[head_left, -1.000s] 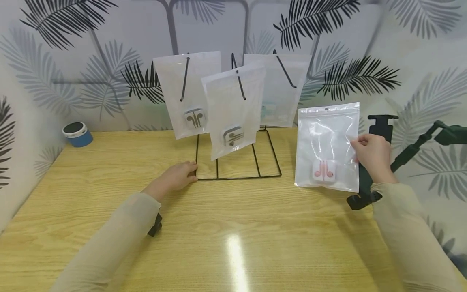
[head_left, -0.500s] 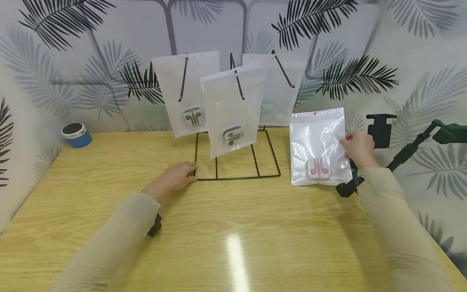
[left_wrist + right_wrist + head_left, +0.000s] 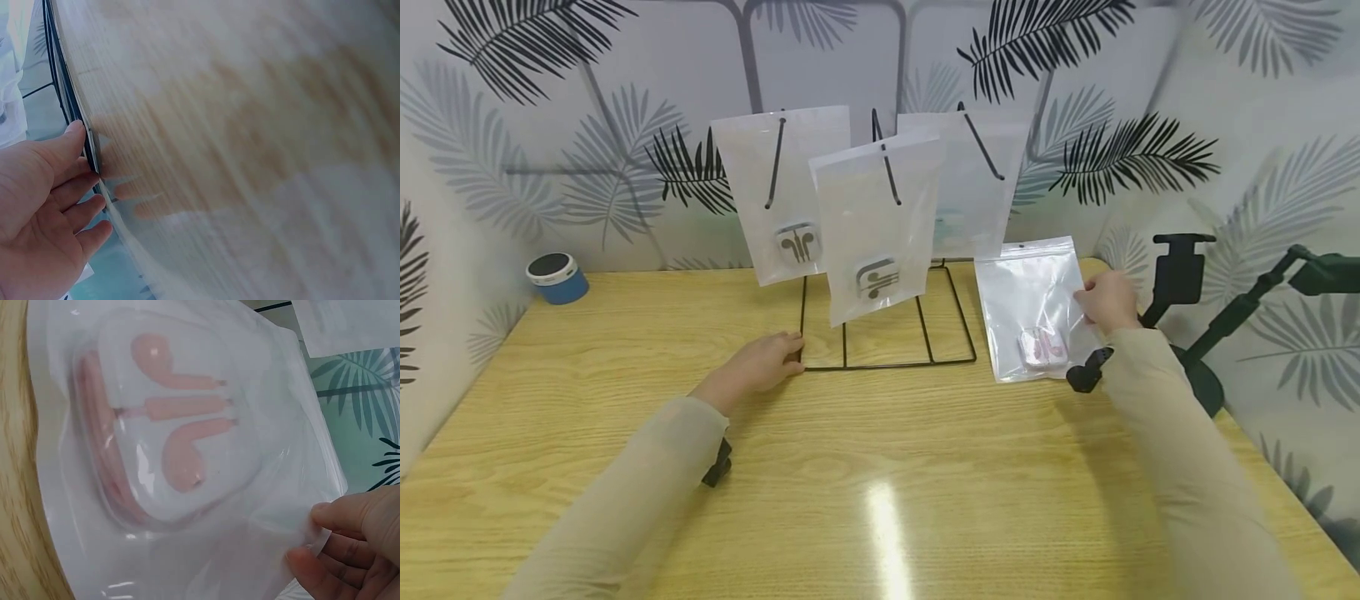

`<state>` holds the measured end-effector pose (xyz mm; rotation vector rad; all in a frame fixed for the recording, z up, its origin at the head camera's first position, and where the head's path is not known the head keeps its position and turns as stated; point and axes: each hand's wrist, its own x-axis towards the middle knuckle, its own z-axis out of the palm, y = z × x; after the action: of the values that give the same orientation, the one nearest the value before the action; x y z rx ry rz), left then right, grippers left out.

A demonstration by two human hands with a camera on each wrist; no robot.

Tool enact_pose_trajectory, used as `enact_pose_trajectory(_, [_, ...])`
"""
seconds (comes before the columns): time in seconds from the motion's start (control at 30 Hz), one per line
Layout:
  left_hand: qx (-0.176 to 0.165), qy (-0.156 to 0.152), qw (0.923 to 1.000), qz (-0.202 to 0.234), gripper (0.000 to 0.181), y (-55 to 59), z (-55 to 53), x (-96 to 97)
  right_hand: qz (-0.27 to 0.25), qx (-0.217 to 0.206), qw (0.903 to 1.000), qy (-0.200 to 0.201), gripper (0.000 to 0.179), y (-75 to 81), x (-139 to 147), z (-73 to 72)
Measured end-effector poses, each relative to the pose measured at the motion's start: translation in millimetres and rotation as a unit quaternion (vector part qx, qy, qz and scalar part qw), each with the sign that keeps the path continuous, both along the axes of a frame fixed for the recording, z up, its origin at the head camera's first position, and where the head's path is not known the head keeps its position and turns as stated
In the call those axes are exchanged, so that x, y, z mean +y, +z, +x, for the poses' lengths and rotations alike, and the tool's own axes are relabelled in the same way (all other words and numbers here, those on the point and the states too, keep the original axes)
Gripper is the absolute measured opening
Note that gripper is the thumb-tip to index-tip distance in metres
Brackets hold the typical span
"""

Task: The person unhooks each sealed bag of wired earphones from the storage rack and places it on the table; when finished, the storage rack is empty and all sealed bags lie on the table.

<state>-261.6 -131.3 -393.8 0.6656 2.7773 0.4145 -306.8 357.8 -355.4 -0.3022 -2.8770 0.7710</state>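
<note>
My left hand (image 3: 758, 367) pinches the front left corner of the black wire display rack (image 3: 891, 366); the left wrist view shows thumb and fingers (image 3: 94, 184) at the wire. My right hand (image 3: 1108, 302) pinches the right edge of a clear-fronted zip bag (image 3: 1026, 287), upright and slightly tilted just right of the rack. Inside the bag lies a square case of pink earphones (image 3: 187, 456), seen large in the right wrist view. The rack's hooks carry three white bags: one at left (image 3: 752, 167), one in front (image 3: 857, 217), one at right (image 3: 985, 200).
A small blue speaker (image 3: 559, 278) stands at the back left of the wooden table (image 3: 820, 500). Behind the right hand is a dark phone holder (image 3: 1180, 271) with a jointed arm. A leaf-patterned curtain (image 3: 647, 50) hangs behind the table.
My right hand has moved left with the bag of pink earphones, bringing it close to the rack and tilting it. The left hand stays at the rack's corner.
</note>
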Motion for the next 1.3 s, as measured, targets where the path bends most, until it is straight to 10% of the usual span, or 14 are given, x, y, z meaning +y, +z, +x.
enact_pose_trajectory(1.3, [0.0, -0.004, 1.0, 0.004, 0.053, -1.7, -1.3, 0.5, -0.156, -0.08, 0.9841, -0.03, 0.034, -39.5, 2, -11.6])
